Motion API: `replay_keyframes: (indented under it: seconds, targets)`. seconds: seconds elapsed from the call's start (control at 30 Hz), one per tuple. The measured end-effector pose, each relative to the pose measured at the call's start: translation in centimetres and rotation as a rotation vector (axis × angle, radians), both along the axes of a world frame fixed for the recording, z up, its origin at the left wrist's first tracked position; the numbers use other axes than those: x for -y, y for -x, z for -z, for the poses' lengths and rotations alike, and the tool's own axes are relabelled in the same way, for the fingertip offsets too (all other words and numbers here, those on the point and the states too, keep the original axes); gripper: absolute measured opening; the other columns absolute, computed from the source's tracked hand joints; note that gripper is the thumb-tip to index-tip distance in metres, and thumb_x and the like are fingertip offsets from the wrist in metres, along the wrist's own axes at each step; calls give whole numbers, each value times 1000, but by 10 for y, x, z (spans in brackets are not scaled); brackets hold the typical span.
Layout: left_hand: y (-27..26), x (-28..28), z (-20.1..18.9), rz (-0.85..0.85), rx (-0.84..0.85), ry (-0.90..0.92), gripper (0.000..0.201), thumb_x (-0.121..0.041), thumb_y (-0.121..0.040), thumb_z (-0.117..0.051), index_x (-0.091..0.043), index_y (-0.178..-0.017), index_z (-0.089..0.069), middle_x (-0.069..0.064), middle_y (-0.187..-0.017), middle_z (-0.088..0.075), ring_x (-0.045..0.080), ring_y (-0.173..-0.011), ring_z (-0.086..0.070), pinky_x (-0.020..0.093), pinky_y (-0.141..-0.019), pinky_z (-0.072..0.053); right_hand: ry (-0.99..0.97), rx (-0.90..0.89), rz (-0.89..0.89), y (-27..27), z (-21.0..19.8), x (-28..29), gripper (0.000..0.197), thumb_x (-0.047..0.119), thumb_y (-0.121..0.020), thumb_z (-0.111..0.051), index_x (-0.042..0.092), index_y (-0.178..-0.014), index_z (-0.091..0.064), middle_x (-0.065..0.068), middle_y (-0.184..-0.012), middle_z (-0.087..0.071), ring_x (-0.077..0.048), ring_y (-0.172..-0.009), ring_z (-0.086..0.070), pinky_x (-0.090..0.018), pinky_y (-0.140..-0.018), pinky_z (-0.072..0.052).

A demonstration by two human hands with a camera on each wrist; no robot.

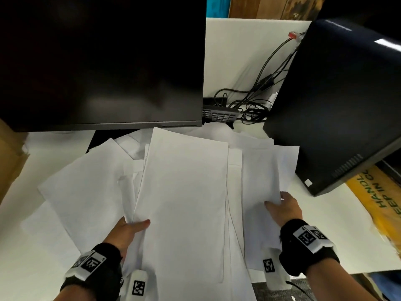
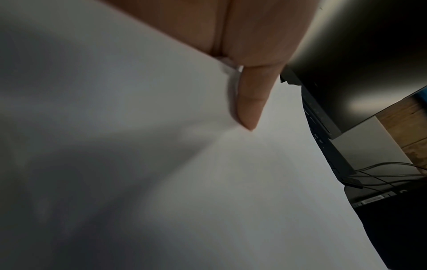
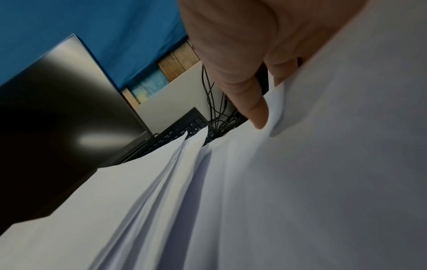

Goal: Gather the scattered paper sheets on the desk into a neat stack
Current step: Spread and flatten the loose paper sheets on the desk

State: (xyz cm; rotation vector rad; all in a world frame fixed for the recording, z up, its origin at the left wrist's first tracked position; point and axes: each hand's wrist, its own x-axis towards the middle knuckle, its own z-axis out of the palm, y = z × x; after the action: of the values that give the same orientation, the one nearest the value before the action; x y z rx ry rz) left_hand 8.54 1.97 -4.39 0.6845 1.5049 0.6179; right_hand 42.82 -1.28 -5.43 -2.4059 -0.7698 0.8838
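Several white paper sheets (image 1: pixel 184 192) lie fanned and overlapping on the white desk (image 1: pixel 338 231), roughly gathered in the middle. My left hand (image 1: pixel 130 229) pinches the left edge of the sheets, thumb on top and fingers hidden underneath; the left wrist view shows that thumb (image 2: pixel 249 102) pressed on paper (image 2: pixel 161 164). My right hand (image 1: pixel 284 208) grips the right edge of the sheets, thumb on top. In the right wrist view its thumb (image 3: pixel 249 95) bends a sheet edge (image 3: pixel 277 102), with several layered sheets (image 3: pixel 161 191) spreading beyond.
A dark monitor (image 1: pixel 102 61) stands right behind the papers, a black computer case (image 1: pixel 334 105) at the right. A keyboard (image 1: pixel 219 115) and tangled cables (image 1: pixel 253 105) lie between them. A cardboard box (image 1: pixel 10 157) sits at the left, a yellow bag (image 1: pixel 379 209) at the right.
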Motion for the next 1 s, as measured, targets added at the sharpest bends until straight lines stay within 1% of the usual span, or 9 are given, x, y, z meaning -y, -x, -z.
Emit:
replay_keyframes:
  seconds: [0.07, 0.23, 0.33, 0.43, 0.5, 0.6, 0.73, 0.9, 1.0]
  targets:
    - [1, 1, 0, -2, -10, -10, 14, 1, -84, -58, -11, -78, -55, 12, -82, -62, 27, -76, -57, 35, -74, -44, -25, -105, 13, -1, 0, -1, 40, 18, -81, -65, 1, -116, -55, -19, -111, -62, -33, -95, -56, -34, -83, -44]
    - [8, 0, 5, -6, 3, -19, 13, 2, -83, -59, -11, -81, -57, 14, -85, -63, 31, -84, -58, 40, -90, -42, -64, -380, 122, 0, 6, 6, 49, 17, -75, -74, -2, -117, -57, -21, -111, -64, -39, -100, -61, -50, -95, -47]
    - [9, -1, 11, -5, 2, -18, 11, 3, -82, -59, -7, -87, -61, 15, -79, -68, 31, -81, -61, 39, -79, -46, -60, -340, 101, 4, 7, 7, 44, 13, -78, -70, -6, -115, -57, -21, -106, -63, -37, -97, -60, -45, -92, -48]
    - [12, -3, 16, -28, -4, -19, 11, 5, -81, -59, -5, -86, -62, 8, -63, -71, 31, -76, -62, 33, -68, -47, -82, -162, 115, 3, 5, 7, 40, 14, -81, -66, -8, -113, -58, -23, -106, -64, -36, -93, -59, -36, -82, -46]
    - [12, -3, 17, -25, -6, -16, 11, 5, -81, -59, -3, -87, -62, 12, -69, -70, 32, -77, -62, 32, -68, -47, -113, -122, 154, 0, 5, 7, 39, 15, -80, -66, -7, -112, -59, -24, -106, -64, -34, -89, -58, -37, -81, -46]
    - [11, -3, 13, -8, 8, -19, 11, 5, -82, -58, -5, -86, -60, 14, -77, -66, 30, -77, -60, 30, -66, -45, -165, -239, 197, -3, -1, 10, 32, 16, -79, -68, 1, -105, -58, -16, -98, -61, -32, -88, -56, -37, -81, -44]
    - [10, -2, 12, 3, 3, -19, 13, 4, -83, -58, -5, -92, -58, 14, -83, -64, 27, -77, -58, 29, -63, -42, -210, -359, 184, -1, -5, 12, 39, 9, -77, -70, -3, -112, -58, -20, -102, -65, -39, -95, -61, -49, -90, -49]
    - [10, -3, 14, 7, -8, -27, 15, 6, -82, -58, -3, -94, -58, 12, -82, -64, 25, -76, -58, 31, -68, -42, -219, -236, 134, -6, -12, 12, 25, 13, -78, -69, 4, -99, -60, -15, -94, -63, -31, -84, -59, -34, -75, -44]
    - [10, -4, 13, 16, -5, -42, 15, 5, -82, -59, -3, -94, -58, 12, -83, -63, 25, -76, -58, 33, -73, -42, -193, -293, 123, -7, -9, 14, 33, 12, -77, -69, 6, -108, -59, -16, -102, -64, -35, -93, -60, -41, -84, -48]
